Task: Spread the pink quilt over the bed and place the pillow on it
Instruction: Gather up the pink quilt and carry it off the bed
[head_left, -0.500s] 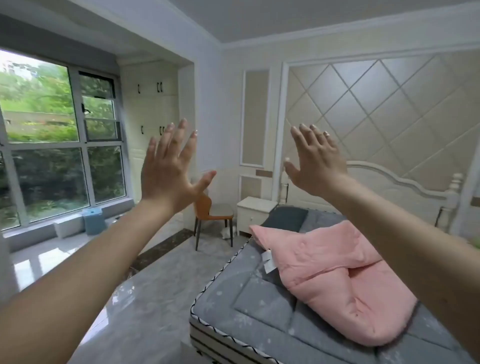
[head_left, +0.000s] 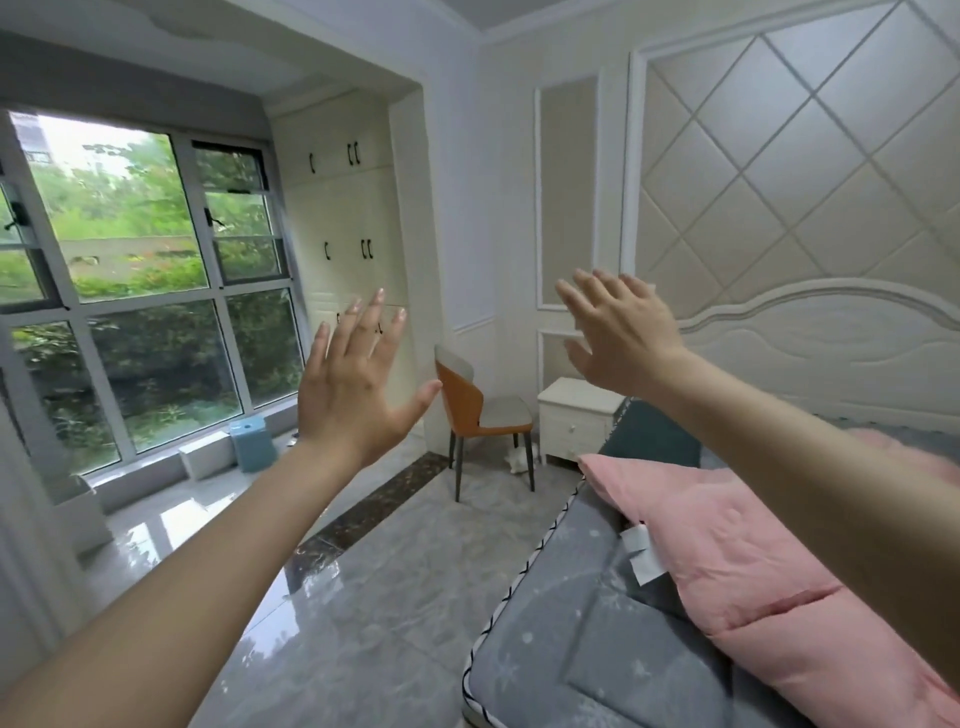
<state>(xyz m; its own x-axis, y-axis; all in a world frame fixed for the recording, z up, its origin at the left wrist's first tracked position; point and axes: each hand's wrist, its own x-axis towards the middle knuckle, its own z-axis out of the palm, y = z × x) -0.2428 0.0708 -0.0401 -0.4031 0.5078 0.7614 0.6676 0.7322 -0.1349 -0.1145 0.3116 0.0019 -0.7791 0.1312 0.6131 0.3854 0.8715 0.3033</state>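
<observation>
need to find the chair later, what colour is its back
Orange shell with a grey pad inside, on dark legs: the chair shows best in the head view, beside the white nightstand.

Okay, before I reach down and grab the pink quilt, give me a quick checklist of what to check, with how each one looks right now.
1. Left hand free: ok, fingers spread, holding nothing.
2. Right hand free: ok, open, raised in the air.
3. Pink quilt reachable: ok, lying bunched on the bed.
4. Quilt spread flat: not ok, grey mattress exposed beside it.
5. Pillow located: cannot tell; a dark shape lies near the headboard.
6. Nothing on the quilt: ok where visible, though the right arm hides part.
</observation>
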